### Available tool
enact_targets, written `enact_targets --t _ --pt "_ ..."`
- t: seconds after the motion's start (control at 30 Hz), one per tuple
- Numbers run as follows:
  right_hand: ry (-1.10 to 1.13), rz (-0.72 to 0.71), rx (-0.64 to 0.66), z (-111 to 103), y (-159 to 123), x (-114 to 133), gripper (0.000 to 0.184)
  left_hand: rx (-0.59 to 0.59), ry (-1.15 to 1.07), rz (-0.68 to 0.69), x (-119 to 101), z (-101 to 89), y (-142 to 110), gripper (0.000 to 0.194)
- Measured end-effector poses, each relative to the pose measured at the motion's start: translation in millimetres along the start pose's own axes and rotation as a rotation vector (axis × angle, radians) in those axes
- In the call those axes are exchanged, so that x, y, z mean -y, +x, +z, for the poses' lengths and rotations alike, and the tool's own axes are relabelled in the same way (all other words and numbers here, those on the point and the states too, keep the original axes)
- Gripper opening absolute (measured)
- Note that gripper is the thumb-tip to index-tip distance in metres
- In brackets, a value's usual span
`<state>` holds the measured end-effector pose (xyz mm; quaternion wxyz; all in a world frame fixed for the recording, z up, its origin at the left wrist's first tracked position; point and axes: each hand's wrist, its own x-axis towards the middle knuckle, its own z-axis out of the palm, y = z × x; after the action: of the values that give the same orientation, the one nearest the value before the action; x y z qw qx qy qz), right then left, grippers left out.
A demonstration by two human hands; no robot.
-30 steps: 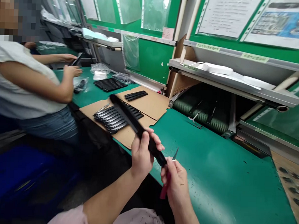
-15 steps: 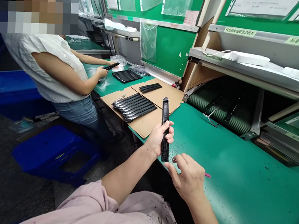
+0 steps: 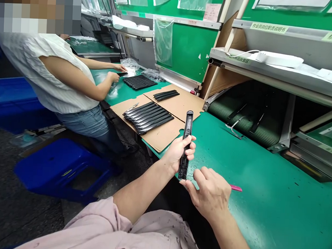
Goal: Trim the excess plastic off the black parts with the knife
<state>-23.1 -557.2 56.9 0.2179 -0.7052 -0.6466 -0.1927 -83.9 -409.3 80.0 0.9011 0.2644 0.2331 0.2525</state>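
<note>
My left hand (image 3: 181, 150) is closed around a long black plastic housing (image 3: 188, 123), held upright with its hollow, ribbed inner side towards me. At the housing's lower end is my right hand (image 3: 211, 191), its fingers curled and its thumb by the bottom edge. A slim pink handle (image 3: 236, 188), apparently of a small knife, sticks out behind that hand; the front of the tool is hidden by the fingers. Left of the housing, a row of similar black plastic pieces (image 3: 148, 117) lies on a cardboard sheet (image 3: 161, 139).
A smaller stack of black pieces (image 3: 166, 95) lies further back on cardboard. At left a co-worker (image 3: 67, 74) handles a black piece beside another row (image 3: 139, 81). A conveyor belt (image 3: 237, 112) carries black pieces under a shelf (image 3: 266, 66). A blue stool (image 3: 55, 168) stands lower left.
The housing tilts slightly to the right at its top. My right hand has turned a little, and more of the pink handle shows. The co-worker's hands have lowered with their piece.
</note>
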Motion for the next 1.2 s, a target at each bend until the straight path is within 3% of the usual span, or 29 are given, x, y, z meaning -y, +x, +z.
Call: enact_targets --t 0.2,0.33,0.5,0.73,0.87,0.97,1.1,1.2 --pt "0.003 -0.029 -0.004 1 2 -2 0.052 -0.018 0.012 0.004 -1 0.1 2 0.010" --pt "0.060 -0.079 -0.050 2 1 -1 0.052 0.039 -0.069 0.002 0 -2.6 4 0.015" --pt "0.141 0.023 -0.087 7 3 9 0.045 0.140 -0.187 0.020 0 -4.3 6 0.029" --pt "0.023 0.184 -0.228 18 6 31 0.024 0.093 -0.154 0.293 0 -6.8 13 0.026" --pt "0.078 0.079 -0.330 21 6 36 0.003 0.001 -0.164 0.383 -1 -10.6 18 0.023" --pt "0.207 -0.037 -0.367 24 6 30 0.015 -0.051 -0.212 0.361 -3 -14.2 23 0.025" --pt "0.303 0.096 -0.324 31 11 13 0.025 0.001 -0.286 0.237 -5 -18.1 27 0.028" --pt "0.358 0.035 -0.240 37 17 8 0.029 0.035 -0.326 0.177 -3 -20.4 32 0.026"
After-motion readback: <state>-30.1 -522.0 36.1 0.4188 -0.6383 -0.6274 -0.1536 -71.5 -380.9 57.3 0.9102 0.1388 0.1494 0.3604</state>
